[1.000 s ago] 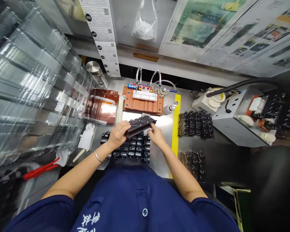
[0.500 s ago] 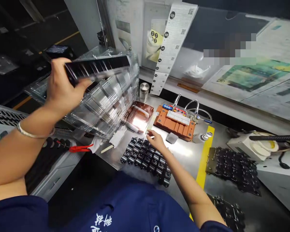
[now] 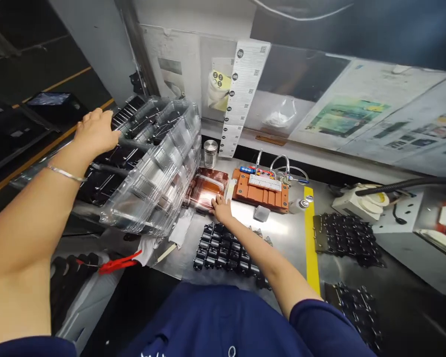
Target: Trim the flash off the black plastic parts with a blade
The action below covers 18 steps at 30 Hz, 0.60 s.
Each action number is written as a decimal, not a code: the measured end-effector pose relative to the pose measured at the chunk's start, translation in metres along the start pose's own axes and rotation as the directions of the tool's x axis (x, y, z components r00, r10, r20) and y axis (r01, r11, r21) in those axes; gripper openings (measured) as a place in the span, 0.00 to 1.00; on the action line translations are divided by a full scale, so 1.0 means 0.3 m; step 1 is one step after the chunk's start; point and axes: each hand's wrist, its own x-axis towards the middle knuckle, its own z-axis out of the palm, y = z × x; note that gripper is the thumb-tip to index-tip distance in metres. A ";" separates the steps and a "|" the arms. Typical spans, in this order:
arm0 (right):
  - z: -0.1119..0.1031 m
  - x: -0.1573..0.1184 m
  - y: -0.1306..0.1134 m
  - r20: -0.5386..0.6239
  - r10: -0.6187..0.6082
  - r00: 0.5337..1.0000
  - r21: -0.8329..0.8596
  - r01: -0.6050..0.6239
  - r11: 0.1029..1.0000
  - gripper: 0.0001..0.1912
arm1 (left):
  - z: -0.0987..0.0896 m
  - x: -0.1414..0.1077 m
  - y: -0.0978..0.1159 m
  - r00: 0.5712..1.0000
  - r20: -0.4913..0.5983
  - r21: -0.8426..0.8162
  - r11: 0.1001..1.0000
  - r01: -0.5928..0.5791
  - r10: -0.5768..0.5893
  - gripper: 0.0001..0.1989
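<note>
My left hand point(image 3: 96, 131) reaches over the upper left part of a tall stack of clear plastic trays point(image 3: 152, 168). Its fingers point away from me; whatever lies under them is hidden. Black parts point(image 3: 124, 153) fill compartments of the top tray. My right hand point(image 3: 222, 208) has its fingers apart at the front right corner of a reddish-brown translucent box point(image 3: 210, 186), with nothing visible in it. Just in front of that hand, rows of black parts point(image 3: 223, 253) lie on the metal table point(image 3: 282, 238).
An orange fixture point(image 3: 260, 196) with hoses stands right of the box, a grey block point(image 3: 261, 213) before it. A metal-lidded jar point(image 3: 210, 152) is behind. More black parts point(image 3: 345, 238) lie beyond the yellow strip point(image 3: 312, 248). Red-handled tool point(image 3: 119, 264) at lower left.
The dark piece that my left hand held above the trays is no longer seen in it; the hand is now lower at the stack. My right hand has moved slightly left to the box. The view has shifted.
</note>
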 end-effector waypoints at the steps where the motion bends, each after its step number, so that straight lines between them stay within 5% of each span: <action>1: -0.003 -0.018 -0.009 -0.008 0.000 1.000 0.017 0.000 1.000 0.23 | -0.009 -0.040 0.071 0.994 0.034 0.032 0.994 -0.106 0.105 0.26; 2: -0.009 -0.040 -0.014 -0.019 0.004 1.000 0.040 -0.003 0.999 0.21 | -0.017 -0.095 0.146 0.971 0.097 0.085 0.970 -0.226 0.218 0.29; 4: -0.025 -0.095 -0.009 -0.043 0.030 0.999 0.102 -0.026 0.994 0.18 | -0.020 -0.245 0.284 0.854 0.231 0.122 0.857 -0.501 0.467 0.29; 7: -0.045 -0.222 0.053 -0.084 0.115 0.990 0.233 -0.092 0.968 0.16 | 0.043 -0.512 0.393 0.609 0.300 -0.154 0.667 -0.729 0.735 0.24; 9: -0.048 -0.336 0.140 -0.130 0.212 0.969 0.344 -0.157 0.926 0.16 | 0.142 -0.668 0.402 0.476 0.441 -0.402 0.641 -0.654 0.761 0.21; 11: -0.039 -0.475 0.263 -0.187 0.358 0.915 0.469 -0.237 0.851 0.15 | 0.272 -0.789 0.404 0.469 0.559 -0.491 0.729 -0.477 0.684 0.22; 13: -0.021 -0.643 0.418 -0.235 0.533 0.813 0.599 -0.311 0.738 0.09 | 0.408 -0.891 0.438 0.525 0.630 -0.485 0.818 -0.309 0.572 0.26; 15: 0.011 -0.850 0.587 -0.274 0.706 0.653 0.714 -0.354 0.604 0.04 | 0.525 -0.993 0.518 0.536 0.685 -0.488 0.857 -0.166 0.494 0.29; 18: 0.095 -1.220 0.818 -0.316 0.909 0.271 0.845 -0.356 0.400 0.08 | 0.642 -1.160 0.698 0.434 0.750 -0.534 0.844 -0.049 0.500 0.29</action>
